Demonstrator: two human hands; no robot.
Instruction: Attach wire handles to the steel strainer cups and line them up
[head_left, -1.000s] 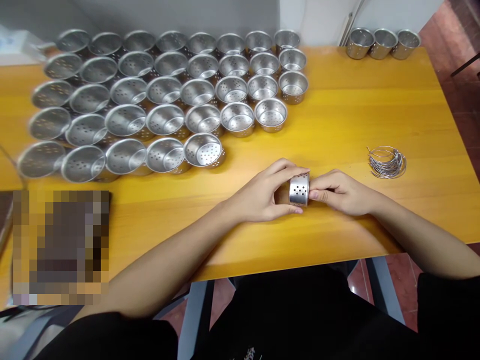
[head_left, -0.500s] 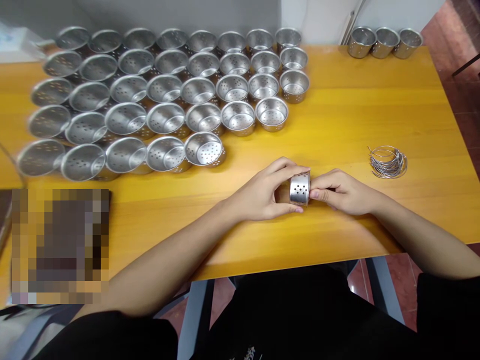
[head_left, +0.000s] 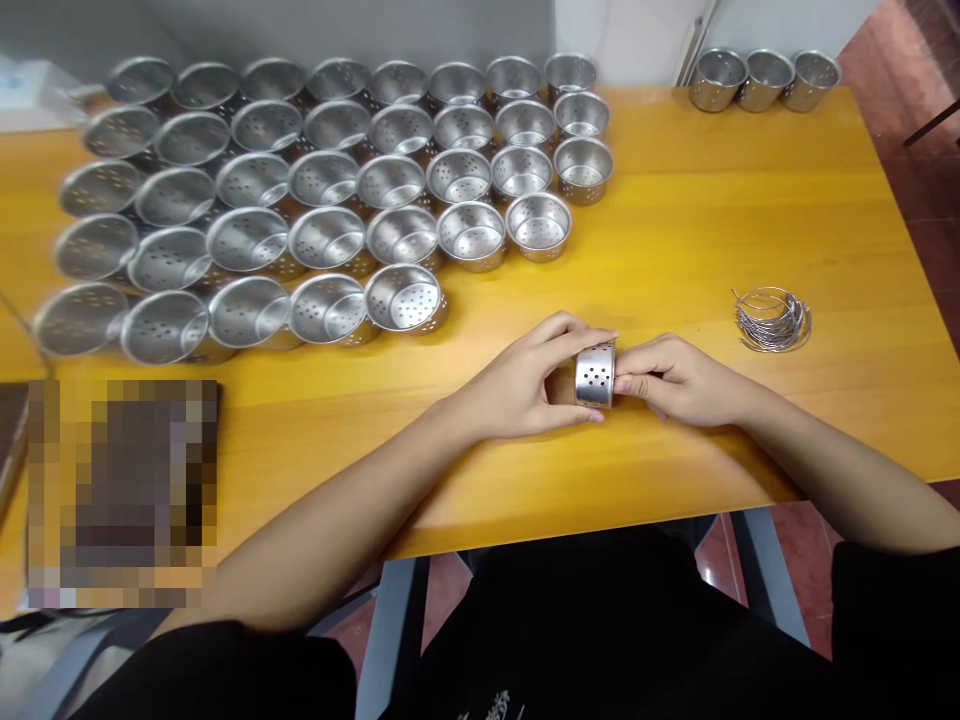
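Note:
A small perforated metal cup (head_left: 594,377) lies on its side between my hands, over the front part of the table. My left hand (head_left: 529,385) grips it from the left, fingers along the top and thumb underneath. At the cup's right end is my right hand (head_left: 671,380), thumb and forefinger pinched together with their tips against it. Whatever lies between those fingertips is too small or hidden to make out. Right of my hands sits a loose bundle of thin curved metal wires (head_left: 776,320).
Rows of similar perforated cups (head_left: 405,298) stand upright across the left and back of the wooden table (head_left: 697,230). Three more cups (head_left: 765,80) are at the back right edge. A pixelated dark object (head_left: 127,480) lies at the front left.
The whole view has shifted very slightly. Both hands keep nearly the same pose around the cup.

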